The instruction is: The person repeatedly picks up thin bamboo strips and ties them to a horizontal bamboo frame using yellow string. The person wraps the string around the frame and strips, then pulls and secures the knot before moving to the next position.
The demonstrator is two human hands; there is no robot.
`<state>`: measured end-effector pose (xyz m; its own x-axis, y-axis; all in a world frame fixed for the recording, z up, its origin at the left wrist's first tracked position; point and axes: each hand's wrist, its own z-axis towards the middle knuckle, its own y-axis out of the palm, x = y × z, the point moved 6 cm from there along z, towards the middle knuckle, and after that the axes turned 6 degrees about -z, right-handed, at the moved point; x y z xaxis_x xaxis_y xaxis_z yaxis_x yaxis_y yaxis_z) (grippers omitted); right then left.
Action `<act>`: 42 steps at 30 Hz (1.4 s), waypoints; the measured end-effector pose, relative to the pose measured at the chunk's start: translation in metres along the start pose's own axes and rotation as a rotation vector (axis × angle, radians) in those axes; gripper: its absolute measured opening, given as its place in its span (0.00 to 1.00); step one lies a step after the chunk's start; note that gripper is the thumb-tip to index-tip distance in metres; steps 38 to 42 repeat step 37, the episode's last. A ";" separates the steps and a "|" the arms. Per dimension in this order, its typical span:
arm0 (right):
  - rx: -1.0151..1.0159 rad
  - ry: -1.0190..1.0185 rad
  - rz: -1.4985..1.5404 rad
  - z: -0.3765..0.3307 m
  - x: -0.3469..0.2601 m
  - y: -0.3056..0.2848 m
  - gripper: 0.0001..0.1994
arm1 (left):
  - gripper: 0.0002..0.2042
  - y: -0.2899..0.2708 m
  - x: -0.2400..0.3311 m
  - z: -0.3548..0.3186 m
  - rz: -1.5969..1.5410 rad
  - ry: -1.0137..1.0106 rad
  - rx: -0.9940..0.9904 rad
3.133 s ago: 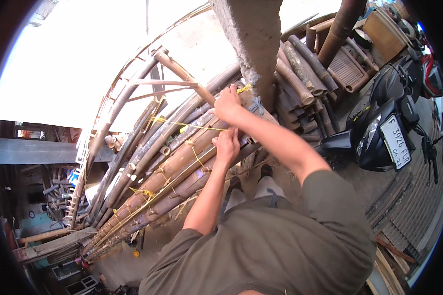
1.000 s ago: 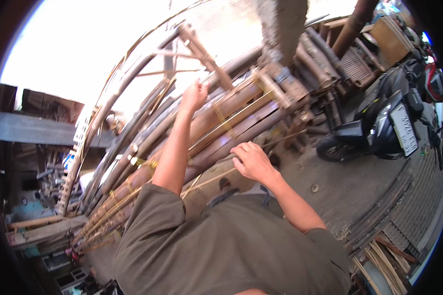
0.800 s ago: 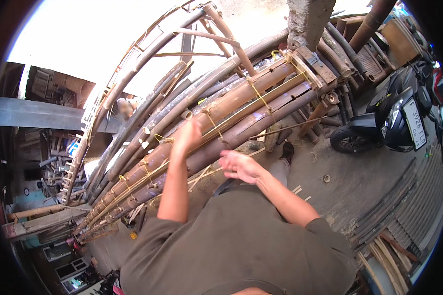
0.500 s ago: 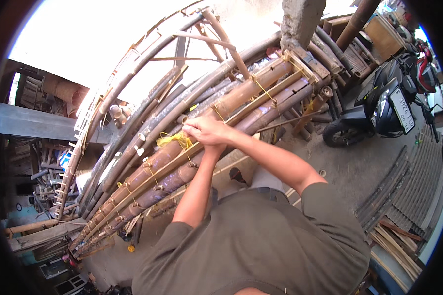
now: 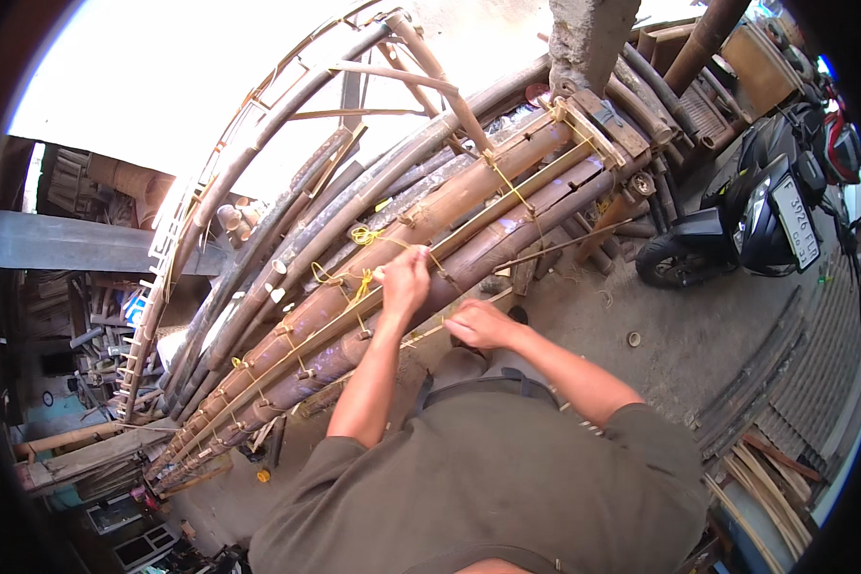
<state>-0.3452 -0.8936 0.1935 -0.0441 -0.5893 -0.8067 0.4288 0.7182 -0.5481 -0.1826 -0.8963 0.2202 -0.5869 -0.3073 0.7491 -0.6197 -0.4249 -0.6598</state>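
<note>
The left hand (image 5: pixel 407 279) is closed on yellow cord (image 5: pixel 359 285) atop the bamboo poles (image 5: pixel 450 210). The right hand (image 5: pixel 483 325), half-curled just below the poles, shows no clear hold.

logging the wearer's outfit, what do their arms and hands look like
Both arms are bare from short olive-green sleeves down. The left hand and right hand wear no gloves, and no watch, ring or band shows on the wrists or fingers.

A single head-worn fisheye looks steeply down over the person's own shoulders, close to the lashed bamboo poles (image 5: pixel 421 239) that run from 7 to 1 o'clock. A parked scooter (image 5: pixel 765 210) sits at 2 o'clock; edges bow toward the dark rim.
</note>
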 end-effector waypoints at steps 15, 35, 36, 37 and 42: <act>-0.097 0.234 -0.157 0.014 -0.073 0.079 0.16 | 0.19 -0.081 -0.025 0.096 0.121 0.113 0.032; -0.274 0.355 -0.391 0.246 -0.042 0.082 0.26 | 0.15 -0.132 -0.102 -0.079 0.001 -0.009 -0.114; -0.296 0.294 -0.335 0.259 -0.046 0.081 0.29 | 0.15 -0.131 -0.110 -0.079 -0.020 -0.019 -0.104; -0.317 0.232 -0.279 0.273 -0.053 0.086 0.32 | 0.15 -0.129 -0.121 -0.079 -0.041 -0.029 -0.094; -0.317 0.232 -0.279 0.273 -0.053 0.086 0.32 | 0.15 -0.129 -0.121 -0.079 -0.041 -0.029 -0.094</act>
